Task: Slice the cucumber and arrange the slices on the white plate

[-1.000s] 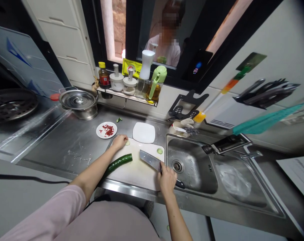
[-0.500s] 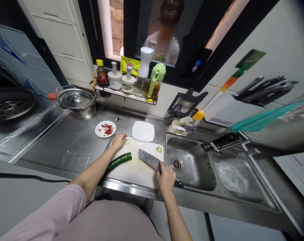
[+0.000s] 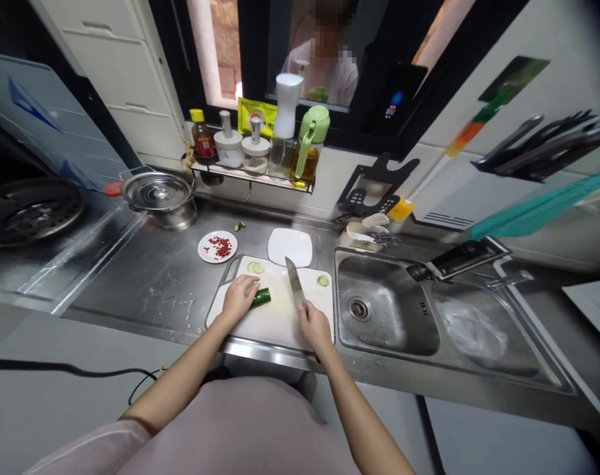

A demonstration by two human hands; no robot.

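A white cutting board [image 3: 280, 320] lies on the steel counter in front of me. My left hand [image 3: 239, 296] is closed over a dark green cucumber [image 3: 261, 297], whose cut end sticks out to the right. My right hand [image 3: 313, 326] grips the handle of a kitchen knife [image 3: 295, 282], its blade pointing away from me, just right of the cucumber's end. Two cucumber slices [image 3: 255, 267] lie at the board's far edge, and another slice [image 3: 322, 281] rests near its right edge.
Beyond the board are a small plate of chopped red chilli [image 3: 217, 246] and a white square plate [image 3: 290, 247]. A steel sink [image 3: 386, 310] lies to the right, a lidded pot [image 3: 158, 195] at back left, and a shelf of bottles [image 3: 253, 148] under the window. A person stands behind the window.
My left hand left the slices at the board's far edge and now covers the cucumber. My right hand swung the knife so its blade points away, next to the cucumber's end.
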